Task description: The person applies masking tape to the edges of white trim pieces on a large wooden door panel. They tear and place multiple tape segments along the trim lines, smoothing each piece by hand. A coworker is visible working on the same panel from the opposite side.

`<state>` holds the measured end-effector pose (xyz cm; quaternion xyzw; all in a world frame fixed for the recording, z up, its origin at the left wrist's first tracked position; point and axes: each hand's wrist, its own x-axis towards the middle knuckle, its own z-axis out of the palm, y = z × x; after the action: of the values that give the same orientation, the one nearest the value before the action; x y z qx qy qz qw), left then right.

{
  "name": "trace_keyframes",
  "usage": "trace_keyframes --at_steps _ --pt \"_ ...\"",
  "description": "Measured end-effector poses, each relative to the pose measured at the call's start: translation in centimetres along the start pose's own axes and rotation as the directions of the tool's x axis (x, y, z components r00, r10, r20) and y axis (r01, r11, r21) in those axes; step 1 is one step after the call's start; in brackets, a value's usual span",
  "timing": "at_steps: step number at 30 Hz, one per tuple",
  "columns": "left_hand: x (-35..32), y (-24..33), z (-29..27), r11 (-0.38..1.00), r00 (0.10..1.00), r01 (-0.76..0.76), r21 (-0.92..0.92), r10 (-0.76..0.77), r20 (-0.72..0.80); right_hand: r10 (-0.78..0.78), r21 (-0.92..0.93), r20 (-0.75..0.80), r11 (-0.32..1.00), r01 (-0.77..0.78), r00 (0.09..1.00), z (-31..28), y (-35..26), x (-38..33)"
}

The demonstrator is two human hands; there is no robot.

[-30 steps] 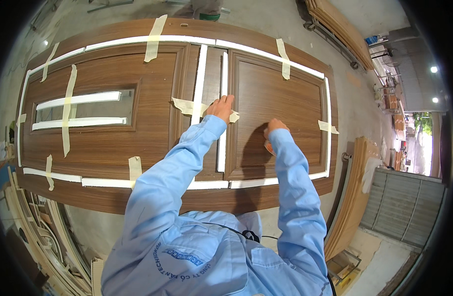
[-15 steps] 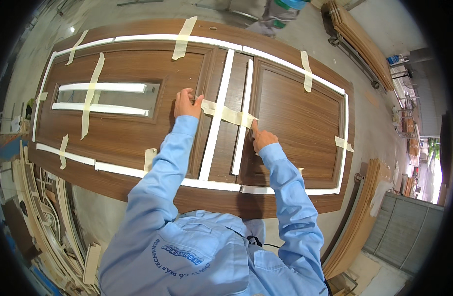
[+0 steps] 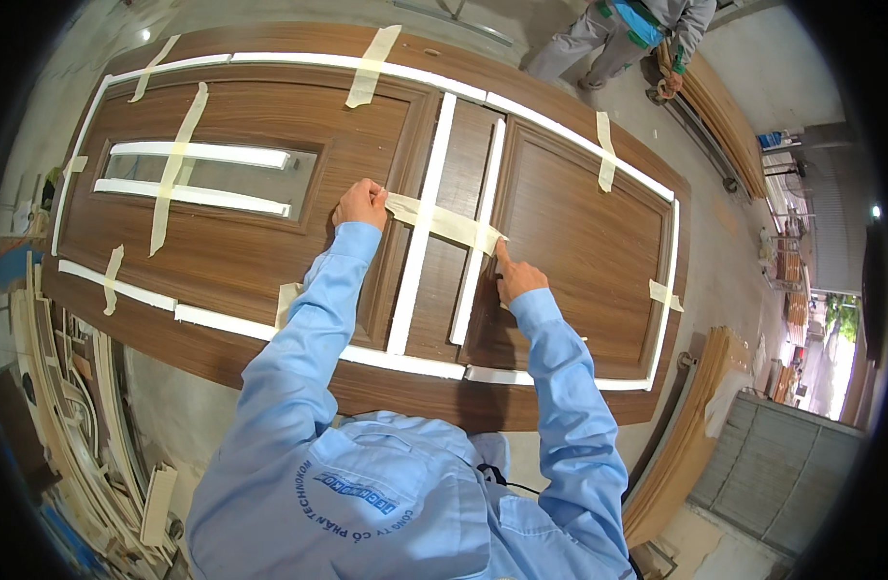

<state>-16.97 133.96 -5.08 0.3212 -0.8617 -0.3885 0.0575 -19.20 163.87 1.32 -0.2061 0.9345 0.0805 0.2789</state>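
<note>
1. One strip of masking tape (image 3: 444, 222) lies across the two upright white mouldings (image 3: 420, 232) near the middle of the brown wooden door (image 3: 579, 242), running from left to right
2. Left hand (image 3: 360, 206) pinches the strip's left end, fingers curled around it
3. Right hand (image 3: 515, 278) has its index finger stretched out, its tip pressing the strip's right end to the door; the other fingers seem folded, though the view is small
4. More tape pieces (image 3: 372, 68) hold white trim along the door's edges and its window panel (image 3: 207, 179)
5. Another person (image 3: 618, 34) stands beyond the door's far edge, beside stacked boards (image 3: 719, 111)
</note>
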Motion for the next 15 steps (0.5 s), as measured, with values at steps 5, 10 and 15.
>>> trace_keyframes --at_steps 5,10,15 --pt "-1.1 0.2 0.1 0.986 0.984 -0.109 0.124 0.125 -0.127 -0.004 -0.006 -0.026 1.000 0.004 1.000 0.5 0.1 0.2" --pt "-1.0 -0.2 -0.5 0.996 0.997 -0.058 0.071 0.062 -0.053 0.004 -0.024 -0.026 1.000 -0.004 1.000 0.5 0.1 0.3" --pt "-4.0 -2.0 0.8 0.759 0.795 -0.588 0.279 0.606 0.026 -0.010 -0.015 0.008 1.000 0.010 1.000 0.5 0.2 0.4"
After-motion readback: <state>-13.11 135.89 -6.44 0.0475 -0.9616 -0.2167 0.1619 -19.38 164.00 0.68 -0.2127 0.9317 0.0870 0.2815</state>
